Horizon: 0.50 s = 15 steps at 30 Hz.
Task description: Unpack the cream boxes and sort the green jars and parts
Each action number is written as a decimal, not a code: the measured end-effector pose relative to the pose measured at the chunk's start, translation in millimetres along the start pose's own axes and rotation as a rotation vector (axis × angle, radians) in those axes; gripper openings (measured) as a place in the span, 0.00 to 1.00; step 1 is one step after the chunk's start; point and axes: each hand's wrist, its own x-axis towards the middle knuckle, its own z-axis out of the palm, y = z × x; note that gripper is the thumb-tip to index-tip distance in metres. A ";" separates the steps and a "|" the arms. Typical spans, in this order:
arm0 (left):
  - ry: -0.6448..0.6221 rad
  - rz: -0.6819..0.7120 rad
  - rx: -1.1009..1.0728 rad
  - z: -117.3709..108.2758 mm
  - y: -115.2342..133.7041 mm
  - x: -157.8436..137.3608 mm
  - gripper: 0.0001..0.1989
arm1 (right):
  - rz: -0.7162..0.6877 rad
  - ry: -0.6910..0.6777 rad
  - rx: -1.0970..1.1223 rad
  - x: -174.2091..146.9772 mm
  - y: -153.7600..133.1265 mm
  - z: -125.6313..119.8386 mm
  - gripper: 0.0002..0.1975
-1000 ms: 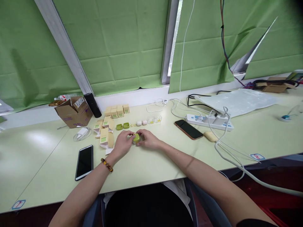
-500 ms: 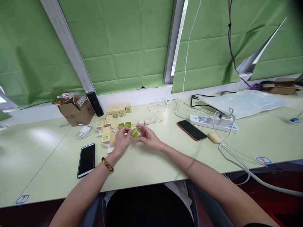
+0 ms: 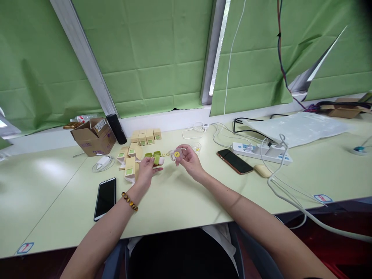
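My left hand is closed on a small green case with a white part, its lower fingers stretched out. In my right hand a clear plastic case with a round yellow mark is pinched between thumb and fingers. The two held items are apart, a little above the table. Behind my left hand stand small green open cases. Tiny yellow pieces lie between the hands. Another clear case with a yellow mark shows past my right fingers, partly hidden.
Small tan cartons stand left of my left hand, with several more behind. A phone lies front left, another phone on the right by a power strip. A cardboard box stands back left.
My hands have moved apart. The green case stays in my left hand, now turned with its white part showing; the clear case has come away to the right in my right hand.
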 end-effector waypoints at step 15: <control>-0.029 -0.013 0.030 0.3 -10.2 -0.1 0.15 | -0.066 -0.047 -0.039 -4.7 -5.3 -0.2 0.20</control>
